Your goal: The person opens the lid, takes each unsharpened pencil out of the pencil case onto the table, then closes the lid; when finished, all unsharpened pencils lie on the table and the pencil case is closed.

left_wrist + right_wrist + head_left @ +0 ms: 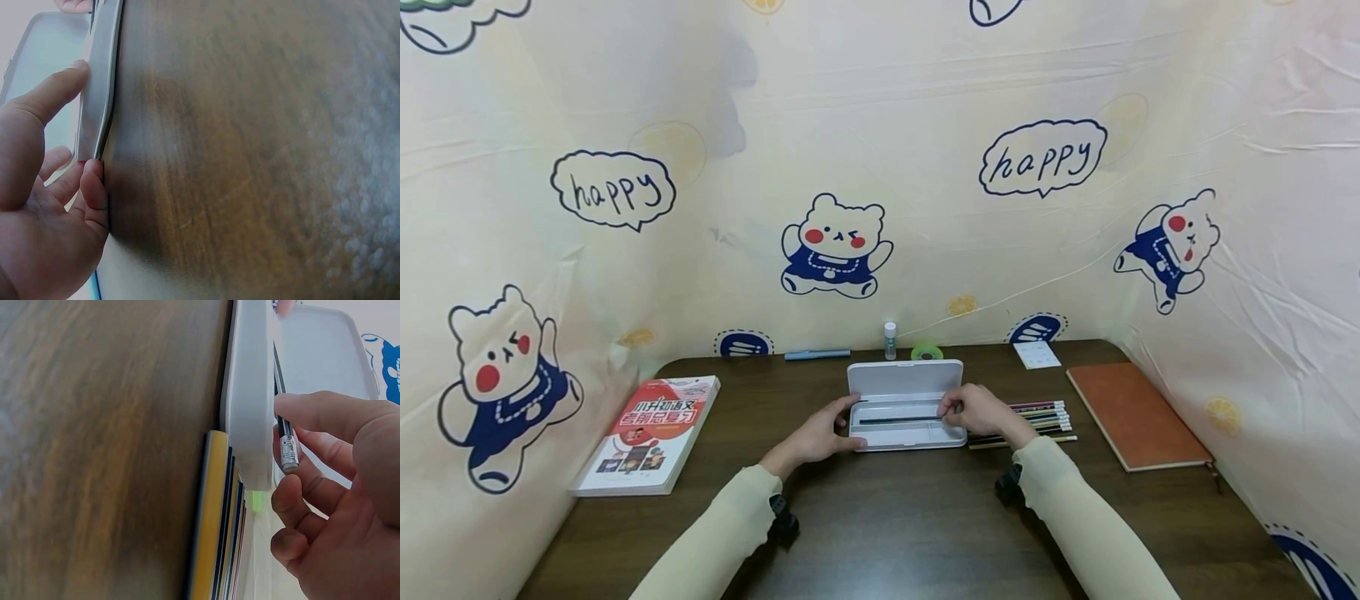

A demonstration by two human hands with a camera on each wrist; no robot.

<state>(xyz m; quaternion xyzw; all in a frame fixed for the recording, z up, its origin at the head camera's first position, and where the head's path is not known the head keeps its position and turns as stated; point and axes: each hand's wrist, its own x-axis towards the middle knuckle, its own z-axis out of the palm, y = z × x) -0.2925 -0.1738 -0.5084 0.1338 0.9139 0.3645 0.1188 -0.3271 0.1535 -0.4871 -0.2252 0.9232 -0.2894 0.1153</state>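
Observation:
An open white pencil case (917, 442) lies in the middle of the table, its lid raised at the back. My left hand (818, 432) grips the left end of the case; in the left wrist view its thumb lies on the front edge and its fingers bend around the end. My right hand (981, 411) pinches a dark pencil (289, 450) near its silver eraser end, between thumb and fingers. That pencil lies lengthwise over the case's inside, its other end toward the left. Whether it touches the case's bottom I cannot tell.
Several pencils (1060, 421) lie right of the case, partly under my right wrist. A brown notebook (1138, 417) is at the right, a book (651, 437) at the left. Along the back are a blue pen (817, 355), glue stick (891, 342), green tape roll (927, 353) and white card (1037, 355).

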